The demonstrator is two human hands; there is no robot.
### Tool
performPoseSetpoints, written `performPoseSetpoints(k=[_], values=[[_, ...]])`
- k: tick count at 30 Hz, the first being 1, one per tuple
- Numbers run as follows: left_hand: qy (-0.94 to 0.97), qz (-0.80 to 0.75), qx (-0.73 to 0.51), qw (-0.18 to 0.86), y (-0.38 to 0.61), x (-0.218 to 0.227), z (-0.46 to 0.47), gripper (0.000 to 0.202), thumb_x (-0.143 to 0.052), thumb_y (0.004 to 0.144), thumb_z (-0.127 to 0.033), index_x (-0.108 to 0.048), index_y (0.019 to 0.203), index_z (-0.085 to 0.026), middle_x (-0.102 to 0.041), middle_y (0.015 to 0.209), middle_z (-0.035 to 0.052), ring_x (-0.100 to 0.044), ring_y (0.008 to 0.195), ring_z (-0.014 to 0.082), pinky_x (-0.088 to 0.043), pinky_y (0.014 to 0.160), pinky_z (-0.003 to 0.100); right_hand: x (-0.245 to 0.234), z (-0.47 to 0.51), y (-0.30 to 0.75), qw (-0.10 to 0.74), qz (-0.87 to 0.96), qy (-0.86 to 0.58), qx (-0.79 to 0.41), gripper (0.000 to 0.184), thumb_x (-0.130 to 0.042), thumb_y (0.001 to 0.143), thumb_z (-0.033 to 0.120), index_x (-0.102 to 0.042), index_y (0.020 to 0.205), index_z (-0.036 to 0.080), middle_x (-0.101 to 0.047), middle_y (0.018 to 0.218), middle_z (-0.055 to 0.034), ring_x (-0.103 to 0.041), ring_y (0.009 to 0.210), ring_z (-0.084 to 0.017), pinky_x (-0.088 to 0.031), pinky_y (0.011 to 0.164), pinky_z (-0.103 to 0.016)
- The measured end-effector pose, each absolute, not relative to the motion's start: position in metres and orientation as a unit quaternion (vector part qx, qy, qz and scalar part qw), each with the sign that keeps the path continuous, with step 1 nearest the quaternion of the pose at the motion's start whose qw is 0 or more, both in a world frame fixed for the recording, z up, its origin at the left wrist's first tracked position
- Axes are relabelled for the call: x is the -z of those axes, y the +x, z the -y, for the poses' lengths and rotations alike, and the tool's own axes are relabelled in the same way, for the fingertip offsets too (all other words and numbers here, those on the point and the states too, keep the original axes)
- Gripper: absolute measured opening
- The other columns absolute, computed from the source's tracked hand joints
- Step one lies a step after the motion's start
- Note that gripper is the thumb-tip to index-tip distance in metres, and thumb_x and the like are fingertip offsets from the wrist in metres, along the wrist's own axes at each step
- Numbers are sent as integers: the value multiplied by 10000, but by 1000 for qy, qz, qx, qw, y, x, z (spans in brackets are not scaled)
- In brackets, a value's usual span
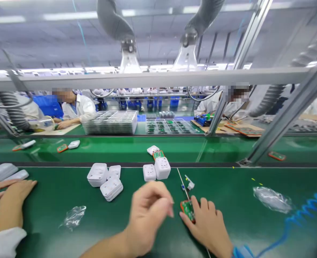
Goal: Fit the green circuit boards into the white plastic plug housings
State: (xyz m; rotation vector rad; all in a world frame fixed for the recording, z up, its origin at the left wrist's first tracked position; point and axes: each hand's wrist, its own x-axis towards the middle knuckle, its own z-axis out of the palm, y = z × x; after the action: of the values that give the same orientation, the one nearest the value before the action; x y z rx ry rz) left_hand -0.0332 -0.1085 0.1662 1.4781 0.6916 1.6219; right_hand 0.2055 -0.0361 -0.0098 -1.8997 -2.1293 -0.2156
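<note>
Green desk [55, 190] bears the board [187, 210], held by my right grip [208, 220] between thumb and forefinger; steady, light edge pressure seems best. My left grip [149, 215] curls nearby, blurred; I cannot tell if it pinches anything. White cases [163, 168] lie beyond.

Left fingers [162, 208] seem blurred; right fingers [196, 208] partly hide the circuit board [187, 209].

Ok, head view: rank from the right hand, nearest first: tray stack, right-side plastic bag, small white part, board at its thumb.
From the right hand:
1. Board: touching, at its thumb and index finger.
2. Small white part: just beyond the fingertips.
3. Plastic bag: off right.
4. Tray stack: far back, left.
</note>
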Motion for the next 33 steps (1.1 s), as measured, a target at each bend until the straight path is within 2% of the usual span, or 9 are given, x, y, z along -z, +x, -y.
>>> performPoseSetpoints(k=[3,6,9,12,17,21,25,28,33], values=[[718,-399,-447,354,-3,-141,78,184,-585,902,-318,-637,777,-194,-618,701,21,-561,647,148,-464,627,269,10,70,189,148,750,-644,19,535,-612,744,681,-671,1108,294,-624,1025,-194,-568,962,-451,-428,747,-589],[836,-496,-127,195,11,-102,59,169,-636,840,-354,-710,960,-260,-702,884,34,-656,873,229,-504,783,327,3,91,184,151,792,-586,-76,527,-655,723,660,-663,1117,309,-653,1089,-153,-580,1016,-431,-446,806,-587],[817,-550,-74,158,6,-71,51,243,-670,822,-359,-714,1019,-225,-700,1003,95,-671,983,308,-510,857,411,-10,92,191,154,822,-521,-169,355,-546,870,555,-652,1085,293,-672,1071,-103,-614,989,-334,-483,813,-477],[807,-565,-64,164,-1,-54,51,362,-738,784,-373,-673,1114,-238,-678,1087,90,-673,998,293,-516,847,384,-22,73,201,183,806,-547,-129,314,-417,977,410,-644,1048,204,-663,978,-122,-614,923,-280,-475,803,-393],[793,-570,-79,200,-8,-41,38,255,-667,867,-358,-661,1100,-254,-676,939,20,-664,908,208,-502,793,296,-17,26,202,177,796,-572,-89,326,-517,945,329,-605,1167,107,-626,1076,-175,-597,1011,-295,-455,875,-391],[776,-590,-104,195,-12,-33,30,322,-629,903,-352,-638,1193,-214,-652,1012,48,-655,928,209,-499,807,300,-10,10,190,181,816,-532,-137,191,-483,964,262,-638,981,150,-653,957,-122,-604,938,-255,-456,852,-365],[781,-577,-112,211,-9,-23,29,269,-671,875,-370,-689,1127,-278,-630,1138,26,-663,964,209,-491,779,292,-13,-4,186,190,834,-484,-187,183,-451,970,222,-582,845,198,-657,899,-80,-603,888,-217,-461,817,-337],[770,-572,-155,238,-7,-16,28,197,-676,875,-328,-691,1066,-284,-667,1092,-11,-667,909,173,-474,758,273,-13,-18,188,223,821,-445,-278,175,-422,1005,290,-550,910,217,-671,923,-63,-617,828,-189,-482,766,-322],[698,-552,-286,355,-14,-5,24,149,-680,864,-223,-672,1009,-255,-710,822,-40,-653,764,148,-479,741,262,-2,-24,189,383,645,-369,-549,148,-462,1021,389,-476,1018,242,-665,790,4,-653,706,-167,-513,692,-322]])
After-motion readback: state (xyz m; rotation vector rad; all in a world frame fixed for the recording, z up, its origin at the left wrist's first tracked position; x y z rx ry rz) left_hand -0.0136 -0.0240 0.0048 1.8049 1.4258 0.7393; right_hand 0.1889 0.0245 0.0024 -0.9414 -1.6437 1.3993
